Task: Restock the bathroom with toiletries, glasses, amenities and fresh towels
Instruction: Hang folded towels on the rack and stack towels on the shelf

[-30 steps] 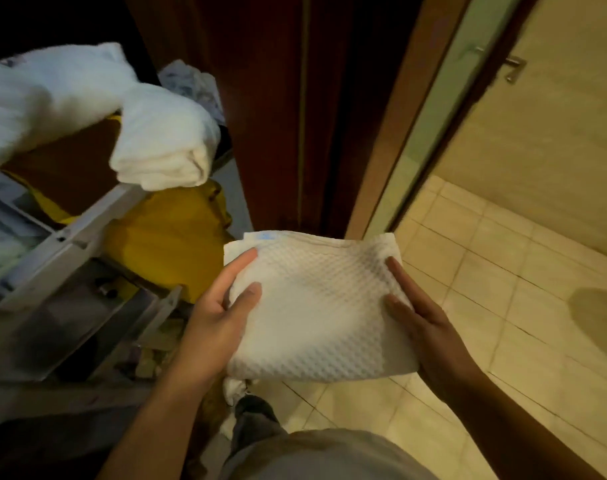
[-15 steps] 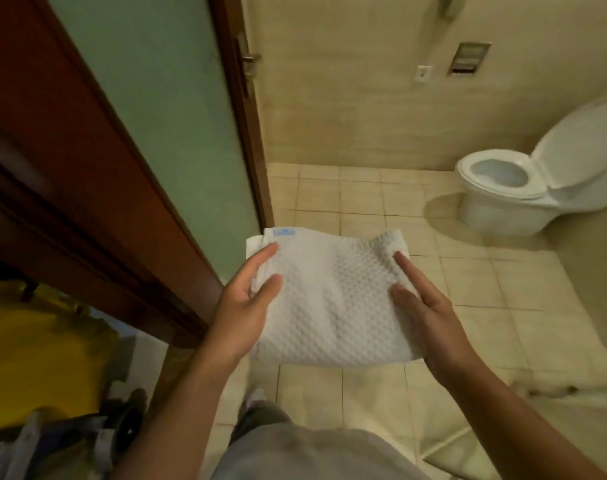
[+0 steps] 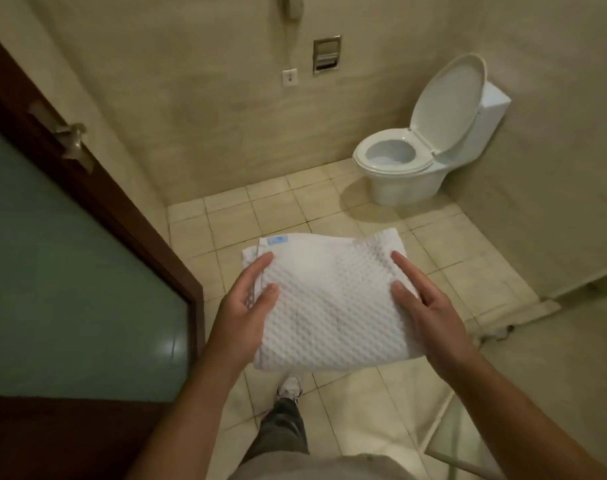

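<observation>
A folded white towel [image 3: 326, 303] with a bumpy waffle weave and a small blue label at its far left corner is held flat in front of me, above the tiled floor. My left hand [image 3: 243, 306] grips its left edge, thumb and forefinger on top. My right hand [image 3: 426, 306] grips its right edge the same way. The other fingers of both hands are hidden under the towel.
A white toilet [image 3: 416, 161] with raised lid stands at the far right wall. An open wooden door with a frosted glass panel [image 3: 63, 271] and metal handle [image 3: 73, 140] is on my left. A recessed paper holder [image 3: 326, 57] sits in the far wall. My shoe [image 3: 290, 388] is on the beige tiles.
My view has swung from the housekeeping cart through the doorway into the bathroom. The towel stays held between both hands; the toilet and far wall have come into full view.
</observation>
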{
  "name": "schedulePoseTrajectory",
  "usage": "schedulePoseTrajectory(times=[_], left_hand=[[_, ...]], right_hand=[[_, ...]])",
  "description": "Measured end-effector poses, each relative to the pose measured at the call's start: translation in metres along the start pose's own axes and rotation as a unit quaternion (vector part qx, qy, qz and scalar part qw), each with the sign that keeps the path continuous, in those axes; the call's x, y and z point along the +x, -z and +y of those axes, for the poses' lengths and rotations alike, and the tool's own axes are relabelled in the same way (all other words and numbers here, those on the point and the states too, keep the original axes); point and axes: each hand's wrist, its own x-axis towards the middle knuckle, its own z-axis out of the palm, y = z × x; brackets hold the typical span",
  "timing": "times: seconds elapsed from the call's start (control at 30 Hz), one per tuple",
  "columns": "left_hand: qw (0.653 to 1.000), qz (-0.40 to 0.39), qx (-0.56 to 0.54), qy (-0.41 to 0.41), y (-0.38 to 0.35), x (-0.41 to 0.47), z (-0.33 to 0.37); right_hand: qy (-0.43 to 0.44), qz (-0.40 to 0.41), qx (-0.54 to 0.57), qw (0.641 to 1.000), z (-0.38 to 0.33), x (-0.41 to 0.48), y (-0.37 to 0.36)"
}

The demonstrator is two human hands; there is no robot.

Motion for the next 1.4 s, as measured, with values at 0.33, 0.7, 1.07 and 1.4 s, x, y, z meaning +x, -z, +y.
schedulePoseTrajectory(times=[0.33,0.7,1.07,1.4], left_hand=[[0.995,-0.091,0.037,0.004,0.004,0.154,0.051],[0.979,-0.191,0.071,-0.017,-0.07,0.253,0.081],[0.965,-0.236,0.107,-0.027,-0.243,0.346,0.115],[0.945,-0.304,0.11,-0.047,-0.367,0.405,0.148]], right_hand=[[-0.01,0.093,0.042,0.995,-0.05,0.095,-0.016],[-0.037,0.182,0.066,0.98,-0.055,0.151,0.033],[-0.046,0.228,0.172,0.957,-0.024,0.251,0.177],[-0.082,0.22,0.229,0.945,-0.017,0.316,0.296]])
